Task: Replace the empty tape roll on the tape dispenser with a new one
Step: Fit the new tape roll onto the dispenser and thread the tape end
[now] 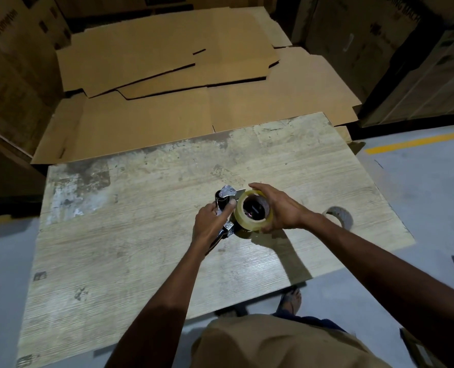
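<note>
A black and metal tape dispenser (226,198) lies on the worn wooden table (130,251), near its middle. My left hand (212,223) grips the dispenser's body and handle. A new roll of clear tape (238,213) sits over the dispenser's hub, and my right hand (279,208) wraps around the roll's outer edge. To the right, partly hidden behind my right wrist, the empty cardboard tape core (340,215) rests on the table.
Flattened cardboard sheets (167,62) are stacked beyond the table's far edge. Tall cartons (16,75) stand at the left and right. Grey floor with a yellow line (411,143) runs along the right. My sandalled foot (292,301) shows under the table's near edge.
</note>
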The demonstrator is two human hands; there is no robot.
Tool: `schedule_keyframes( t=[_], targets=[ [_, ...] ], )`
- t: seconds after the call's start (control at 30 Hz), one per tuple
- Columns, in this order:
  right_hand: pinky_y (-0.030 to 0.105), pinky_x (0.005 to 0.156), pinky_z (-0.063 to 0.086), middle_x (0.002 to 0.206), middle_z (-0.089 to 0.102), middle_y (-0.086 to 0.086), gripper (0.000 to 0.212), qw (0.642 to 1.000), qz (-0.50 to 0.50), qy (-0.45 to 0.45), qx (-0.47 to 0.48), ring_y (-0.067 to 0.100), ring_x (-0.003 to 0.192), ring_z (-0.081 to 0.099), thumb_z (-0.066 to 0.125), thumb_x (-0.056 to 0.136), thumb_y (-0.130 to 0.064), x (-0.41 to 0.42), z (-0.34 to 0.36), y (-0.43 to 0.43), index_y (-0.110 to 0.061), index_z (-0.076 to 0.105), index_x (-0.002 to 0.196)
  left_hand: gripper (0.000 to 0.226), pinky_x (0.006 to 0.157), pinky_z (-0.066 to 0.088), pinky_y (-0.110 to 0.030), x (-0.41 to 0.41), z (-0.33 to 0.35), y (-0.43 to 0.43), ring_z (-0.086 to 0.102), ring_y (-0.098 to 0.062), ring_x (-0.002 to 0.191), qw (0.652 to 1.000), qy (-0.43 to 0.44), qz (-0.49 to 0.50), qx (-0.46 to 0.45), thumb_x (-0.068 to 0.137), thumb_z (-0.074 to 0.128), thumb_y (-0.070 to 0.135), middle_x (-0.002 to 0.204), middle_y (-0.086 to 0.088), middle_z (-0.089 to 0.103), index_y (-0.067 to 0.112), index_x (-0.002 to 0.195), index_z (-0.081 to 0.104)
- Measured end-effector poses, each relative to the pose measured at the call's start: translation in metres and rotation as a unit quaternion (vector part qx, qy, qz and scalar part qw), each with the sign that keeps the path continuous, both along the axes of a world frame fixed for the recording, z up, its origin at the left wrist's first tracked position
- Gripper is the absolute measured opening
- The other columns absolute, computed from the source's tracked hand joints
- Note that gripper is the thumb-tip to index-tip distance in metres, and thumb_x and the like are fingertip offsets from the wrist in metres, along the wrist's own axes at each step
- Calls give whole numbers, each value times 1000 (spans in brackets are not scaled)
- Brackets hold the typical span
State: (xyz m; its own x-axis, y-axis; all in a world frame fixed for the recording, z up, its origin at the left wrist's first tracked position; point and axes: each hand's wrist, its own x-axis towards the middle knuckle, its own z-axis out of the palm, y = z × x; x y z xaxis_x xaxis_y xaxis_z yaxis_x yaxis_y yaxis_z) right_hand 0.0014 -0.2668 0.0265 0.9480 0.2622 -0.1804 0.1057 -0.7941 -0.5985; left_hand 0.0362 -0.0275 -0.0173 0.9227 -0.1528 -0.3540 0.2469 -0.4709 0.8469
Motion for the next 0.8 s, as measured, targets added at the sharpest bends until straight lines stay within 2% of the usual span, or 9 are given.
schedule_keyframes(
  t=[0.03, 0.1, 0.13, 0.2, 0.3, 0.4, 0.57, 0.7, 0.8],
  targets=[
    [34, 115, 38, 161, 35, 5, 135, 1000, -14, 2, 17, 20, 143, 40, 101, 52, -38, -1, 0, -2, -25, 21, 160, 41, 76, 47, -32, -2, -2, -1, 61, -5, 79, 1000, -12, -12, -3, 82, 64, 77, 82, 16, 66, 36, 79, 65],
    [34, 113, 40, 164, 32, 0, 132, 996, -66, 11, 67, 16, 144, 38, 99, 54, -46, -6, 1, -8, -30, 22, 160, 53, 90, 53, -38, -6, -6, -1, 64, -8, 103, 999, -37, -19, 6, 71, 65, 87, 107, 16, 70, 44, 103, 69],
    [35, 108, 46, 161, 37, -2, 122, 991, -100, 15, 88, 15, 140, 44, 95, 60, -51, -9, 2, -11, -31, 26, 158, 61, 92, 53, -39, -6, -6, -1, 62, -10, 109, 999, -41, -16, 14, 68, 64, 90, 112, 15, 69, 45, 108, 69],
    [35, 90, 57, 142, 57, -2, 86, 980, -171, 3, 98, 14, 121, 61, 83, 78, -55, -14, 0, -17, -26, 46, 150, 64, 92, 53, -39, -5, -9, -2, 60, -12, 111, 999, -42, -17, 22, 65, 64, 92, 112, 14, 67, 46, 110, 70],
    [25, 81, 57, 107, 77, 2, 35, 960, -267, -16, 85, 16, 98, 72, 76, 92, -34, -16, -8, -19, -13, 74, 120, 60, 91, 56, -41, -2, -9, -3, 63, -11, 106, 999, -26, -18, 13, 64, 67, 90, 111, 10, 69, 48, 107, 72],
    [14, 72, 52, 90, 80, -1, 14, 943, -314, 11, 113, 11, 87, 73, 79, 90, -24, -14, -11, -10, -13, 82, 97, 69, 91, 54, -37, -4, -3, -4, 62, -10, 108, 1000, -8, 0, 8, 60, 70, 91, 117, 8, 65, 42, 109, 72],
    [23, 72, 57, 82, 79, -5, 10, 900, -391, 55, 186, 5, 80, 72, 87, 80, -25, -7, -14, -7, -17, 83, 83, 63, 89, 60, -39, -3, 1, -3, 70, -7, 100, 999, 22, 19, -29, 57, 80, 83, 111, 8, 72, 39, 102, 76],
    [18, 64, 54, 81, 79, -2, 20, 894, -392, 96, 196, 5, 79, 72, 93, 72, -30, 3, -13, -12, -14, 82, 78, 55, 78, 59, -30, -2, 4, -1, 72, -6, 93, 998, 32, 38, -34, 59, 86, 73, 103, 9, 75, 33, 96, 77],
    [30, 71, 57, 82, 80, 3, 31, 889, -401, 113, 191, 12, 80, 72, 95, 68, -34, 12, -14, -10, -8, 81, 78, 62, 83, 61, -38, -1, -3, 2, 71, -10, 94, 998, 32, 53, -22, 55, 87, 75, 99, 8, 75, 30, 96, 77]
  ],
)
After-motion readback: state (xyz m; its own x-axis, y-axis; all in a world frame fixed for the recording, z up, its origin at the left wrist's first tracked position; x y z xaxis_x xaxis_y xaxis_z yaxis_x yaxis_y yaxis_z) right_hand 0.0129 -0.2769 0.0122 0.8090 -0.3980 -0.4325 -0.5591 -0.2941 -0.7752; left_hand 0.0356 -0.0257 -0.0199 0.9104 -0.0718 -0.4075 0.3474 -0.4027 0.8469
